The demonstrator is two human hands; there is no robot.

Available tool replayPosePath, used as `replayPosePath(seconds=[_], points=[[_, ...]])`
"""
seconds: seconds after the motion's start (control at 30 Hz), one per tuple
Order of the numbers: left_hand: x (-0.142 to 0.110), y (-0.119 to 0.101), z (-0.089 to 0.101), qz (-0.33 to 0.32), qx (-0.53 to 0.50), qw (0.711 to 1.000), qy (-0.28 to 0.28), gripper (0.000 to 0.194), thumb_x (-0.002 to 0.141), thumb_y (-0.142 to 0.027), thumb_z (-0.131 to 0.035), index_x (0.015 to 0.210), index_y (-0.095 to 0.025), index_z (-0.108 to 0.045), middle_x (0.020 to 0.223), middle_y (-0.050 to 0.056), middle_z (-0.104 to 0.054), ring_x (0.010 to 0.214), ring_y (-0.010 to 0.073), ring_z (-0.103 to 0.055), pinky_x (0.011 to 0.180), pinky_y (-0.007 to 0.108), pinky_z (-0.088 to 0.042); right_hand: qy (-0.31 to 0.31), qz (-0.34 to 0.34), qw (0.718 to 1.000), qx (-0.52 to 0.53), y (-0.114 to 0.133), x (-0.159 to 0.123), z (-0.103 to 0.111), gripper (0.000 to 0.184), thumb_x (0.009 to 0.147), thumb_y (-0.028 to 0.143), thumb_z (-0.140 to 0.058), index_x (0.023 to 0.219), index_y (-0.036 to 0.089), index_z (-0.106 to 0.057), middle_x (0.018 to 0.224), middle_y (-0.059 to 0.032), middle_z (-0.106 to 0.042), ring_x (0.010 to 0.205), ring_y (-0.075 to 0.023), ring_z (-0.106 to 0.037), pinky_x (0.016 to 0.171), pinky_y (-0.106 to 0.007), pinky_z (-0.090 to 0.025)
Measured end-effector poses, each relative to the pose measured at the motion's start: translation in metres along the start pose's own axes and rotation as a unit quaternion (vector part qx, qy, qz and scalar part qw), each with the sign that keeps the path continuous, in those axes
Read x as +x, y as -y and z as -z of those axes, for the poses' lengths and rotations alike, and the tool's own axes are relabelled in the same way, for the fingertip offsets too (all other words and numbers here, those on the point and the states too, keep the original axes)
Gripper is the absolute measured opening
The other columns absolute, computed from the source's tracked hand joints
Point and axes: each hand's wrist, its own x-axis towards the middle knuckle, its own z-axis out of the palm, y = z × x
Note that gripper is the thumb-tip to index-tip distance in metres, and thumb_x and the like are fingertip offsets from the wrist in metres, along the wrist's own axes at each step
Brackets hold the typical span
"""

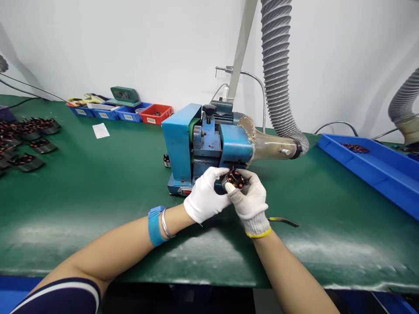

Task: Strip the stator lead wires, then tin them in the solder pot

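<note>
Both my gloved hands hold one motor stator (pixel 235 179), a dark ring with copper windings and short wires standing up from it. My left hand (pixel 209 195), in a white glove, is closed on its left side. My right hand (pixel 249 197), in a knitted glove with a yellow cuff, grips its right side with the thumb at the front. The stator is close in front of a blue belt machine (pixel 209 144); whether it touches the machine I cannot tell. Behind the machine's left side another stator (pixel 166 161) partly shows.
Several stators (pixel 29 163) lie at the left. Small blue bins (pixel 106 114) and a red bin (pixel 156 119) line the back near a paper slip (pixel 101 131). A grey hose (pixel 277 61) joins the machine. Pliers (pixel 283 220) lie right of my hand; a blue tray (pixel 369 170) stands farther right.
</note>
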Motion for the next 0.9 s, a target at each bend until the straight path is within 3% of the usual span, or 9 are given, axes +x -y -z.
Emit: replayPosePath(seconds=[0.33, 0.57, 0.7, 0.83, 0.9], points=[[0.02, -0.012, 0.003, 0.081, 0.028, 0.996, 0.033, 0.04, 0.072, -0.034, -0.071, 0.109, -0.019, -0.063, 0.108, 0.008, -0.072, 0.1, 0.0249, -0.07, 0.088, 0.037, -0.058, -0.033, -0.002, 0.999, -0.002, 0.008, 0.013, -0.004, 0.044, 0.062, 0.049, -0.073, 0.091, 0.019, -0.06, 0.084, -0.0056, -0.073, 0.076, -0.0212, -0.069, 0.072, -0.038, -0.06], [0.021, -0.011, 0.009, 0.033, 0.043, 0.996, 0.073, 0.045, 0.074, -0.035, -0.071, 0.114, -0.018, -0.063, 0.108, 0.009, -0.07, 0.102, 0.0252, -0.069, 0.091, 0.038, -0.057, -0.077, 0.023, 0.996, 0.03, -0.006, 0.008, -0.006, 0.051, 0.061, 0.055, -0.073, 0.094, 0.018, -0.06, 0.09, -0.0071, -0.073, 0.08, -0.0215, -0.069, 0.076, -0.038, -0.058], [0.026, -0.011, 0.012, 0.018, 0.061, 0.993, 0.099, 0.047, 0.074, -0.036, -0.07, 0.116, -0.017, -0.064, 0.105, 0.009, -0.068, 0.096, 0.0256, -0.069, 0.087, 0.039, -0.058, -0.09, -0.008, 0.993, 0.07, -0.013, 0.007, -0.01, 0.054, 0.062, 0.056, -0.074, 0.096, 0.017, -0.06, 0.091, -0.007, -0.072, 0.082, -0.0215, -0.069, 0.079, -0.04, -0.058], [0.029, -0.011, 0.013, 0.025, 0.068, 0.992, 0.1, 0.043, 0.074, -0.035, -0.07, 0.114, -0.019, -0.065, 0.101, 0.007, -0.067, 0.094, 0.0244, -0.068, 0.086, 0.039, -0.057, -0.083, -0.016, 0.993, 0.079, -0.015, 0.007, -0.013, 0.051, 0.066, 0.056, -0.072, 0.098, 0.018, -0.06, 0.096, -0.0079, -0.072, 0.087, -0.0224, -0.069, 0.083, -0.041, -0.057], [0.025, -0.011, 0.013, -0.004, 0.064, 0.994, 0.086, 0.042, 0.075, -0.035, -0.069, 0.113, -0.019, -0.063, 0.102, 0.008, -0.067, 0.094, 0.0236, -0.068, 0.085, 0.037, -0.057, -0.075, 0.005, 0.995, 0.059, -0.014, 0.004, -0.01, 0.052, 0.067, 0.058, -0.071, 0.099, 0.018, -0.058, 0.095, -0.0075, -0.072, 0.084, -0.022, -0.069, 0.08, -0.04, -0.057]])
